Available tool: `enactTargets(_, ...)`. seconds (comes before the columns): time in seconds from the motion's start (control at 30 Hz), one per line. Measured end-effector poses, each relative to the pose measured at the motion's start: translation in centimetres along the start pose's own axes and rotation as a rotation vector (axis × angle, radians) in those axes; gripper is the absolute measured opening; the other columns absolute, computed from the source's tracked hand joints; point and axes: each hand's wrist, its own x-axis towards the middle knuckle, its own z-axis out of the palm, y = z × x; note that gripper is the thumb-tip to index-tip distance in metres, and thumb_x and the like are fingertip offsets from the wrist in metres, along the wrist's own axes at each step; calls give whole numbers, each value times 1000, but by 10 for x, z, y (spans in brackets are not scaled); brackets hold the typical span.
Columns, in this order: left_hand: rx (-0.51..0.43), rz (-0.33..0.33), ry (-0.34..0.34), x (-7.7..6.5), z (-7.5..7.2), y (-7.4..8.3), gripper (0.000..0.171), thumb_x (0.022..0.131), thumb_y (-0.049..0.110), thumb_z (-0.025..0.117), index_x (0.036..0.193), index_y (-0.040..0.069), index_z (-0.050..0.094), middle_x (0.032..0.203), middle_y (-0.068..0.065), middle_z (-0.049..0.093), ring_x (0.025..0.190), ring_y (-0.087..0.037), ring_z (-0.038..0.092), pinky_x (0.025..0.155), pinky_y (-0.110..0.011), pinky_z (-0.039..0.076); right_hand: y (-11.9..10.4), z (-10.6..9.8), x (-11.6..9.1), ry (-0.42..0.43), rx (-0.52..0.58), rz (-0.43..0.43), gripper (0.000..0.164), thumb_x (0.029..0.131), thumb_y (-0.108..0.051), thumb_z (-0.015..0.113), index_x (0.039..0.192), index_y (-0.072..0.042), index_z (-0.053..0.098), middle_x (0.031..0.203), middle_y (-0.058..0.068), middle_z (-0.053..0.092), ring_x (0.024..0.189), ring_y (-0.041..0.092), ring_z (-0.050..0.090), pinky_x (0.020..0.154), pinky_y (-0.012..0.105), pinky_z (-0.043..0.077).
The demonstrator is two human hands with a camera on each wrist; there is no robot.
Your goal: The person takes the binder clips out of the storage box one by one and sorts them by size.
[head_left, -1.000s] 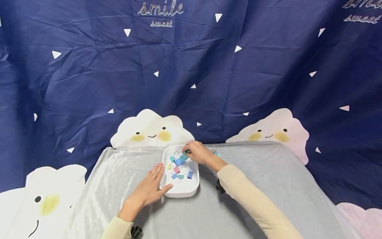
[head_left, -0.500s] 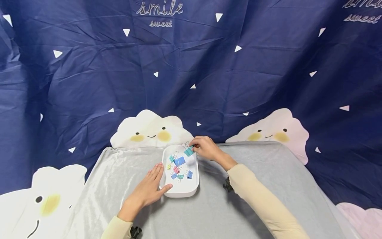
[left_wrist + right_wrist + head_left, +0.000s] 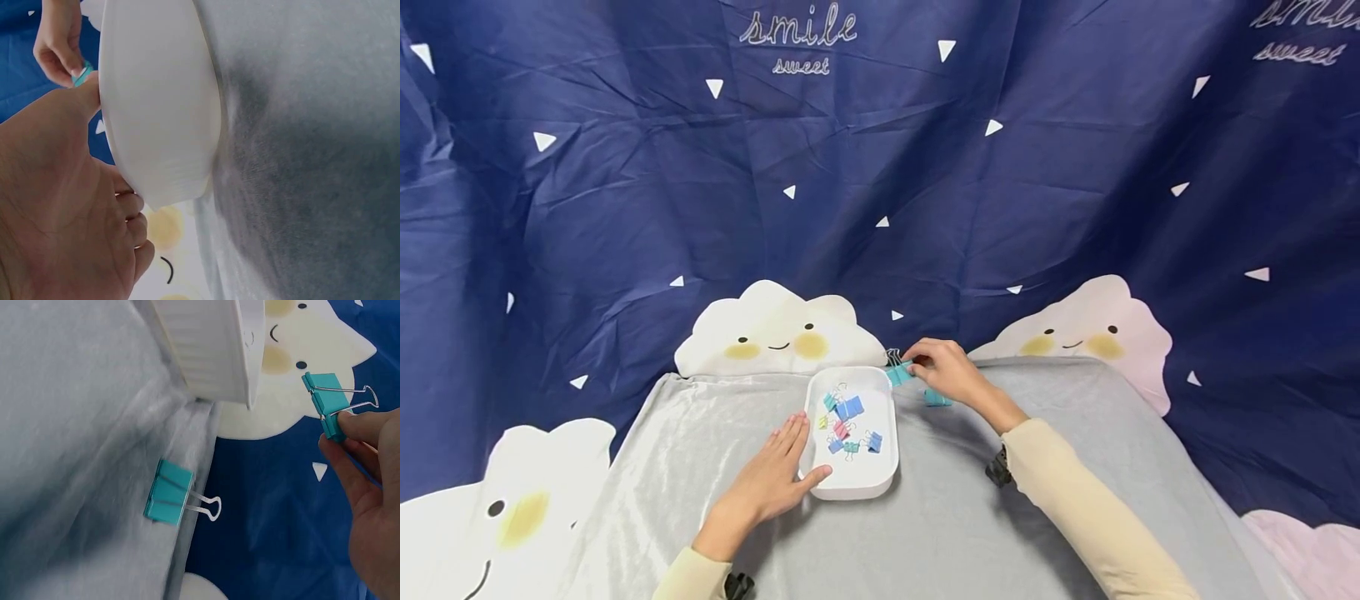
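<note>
My right hand (image 3: 950, 371) pinches a large teal binder clip (image 3: 329, 400) between thumb and fingers, just beyond the far right corner of a white box (image 3: 853, 488). Its wire handles point away from the table. A second teal binder clip (image 3: 937, 397) lies on the grey cloth right of the box. Inside the box are several smaller clips: a blue pair of shapes (image 3: 850, 407), a pink clip (image 3: 841, 430), a yellow clip (image 3: 823, 422) and others in blue and teal. My left hand (image 3: 767, 475) rests with extended fingers against the box's left rim, thumb over the near-left edge.
Grey velvety cloth (image 3: 1037, 483) covers the table, its far edge just behind the box. A dark blue curtain (image 3: 925, 167) with white triangles and smiling clouds hangs behind. Black wrist straps (image 3: 1000, 468) sit below both sleeves.
My right hand has lifted the teal binder clip out of the box and carried it right, past the far right corner. The left hand stays on the rim.
</note>
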Motion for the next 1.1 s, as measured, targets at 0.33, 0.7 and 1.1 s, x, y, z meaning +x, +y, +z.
enactTargets(0.33, 0, -2, 6, 0, 3, -2, 97, 106, 66, 49, 167, -4, 21, 177, -20, 17, 166, -37, 17, 136, -54, 19, 28, -17, -19, 53, 40, 52, 10, 93, -3, 80, 103, -6, 81, 101, 6, 79, 89, 18, 75, 82, 35, 66)
enactTargets(0.7, 10, -2, 8, -1, 3, -2, 97, 105, 67, 47, 167, -3, 22, 177, -20, 17, 166, -37, 18, 136, -54, 19, 66, -30, -45, 58, 45, 196, 13, 94, 2, 75, 107, 0, 79, 105, 15, 79, 93, 30, 77, 85, 43, 66)
enactTargets(1.1, 14, -2, 4, 0, 5, 0, 97, 106, 66, 48, 167, -3, 22, 177, -19, 17, 166, -36, 17, 136, -54, 19, 103, -34, -66, 73, 26, 301, 13, 96, 3, 72, 108, 4, 78, 107, 22, 79, 100, 42, 77, 89, 54, 65)
